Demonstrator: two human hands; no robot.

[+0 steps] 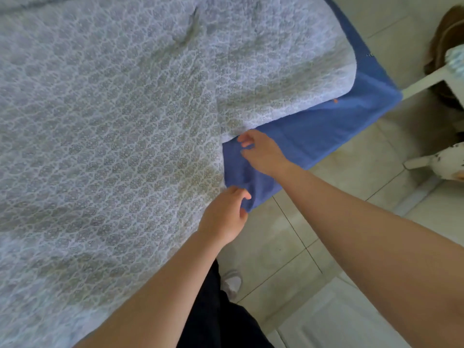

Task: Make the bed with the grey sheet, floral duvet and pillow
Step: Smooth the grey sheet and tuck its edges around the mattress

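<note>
The floral duvet (120, 136), pale with a grey flower pattern, covers most of the bed. A blue sheet (326, 129) shows along the bed's right edge and hangs in a flap near the corner. My left hand (226, 217) pinches the lower corner of that blue flap, beside the duvet's edge. My right hand (261, 151) hovers over the flap's upper part with thumb and fingers curled; I cannot tell whether it grips the cloth. No pillow is in view.
Light tiled floor (313, 237) runs along the bed's right side. A white furniture leg (424, 84) and a brown object (447, 36) stand at the upper right. A white, spotted object (444, 162) lies on the floor. My foot (232, 282) is beside the bed.
</note>
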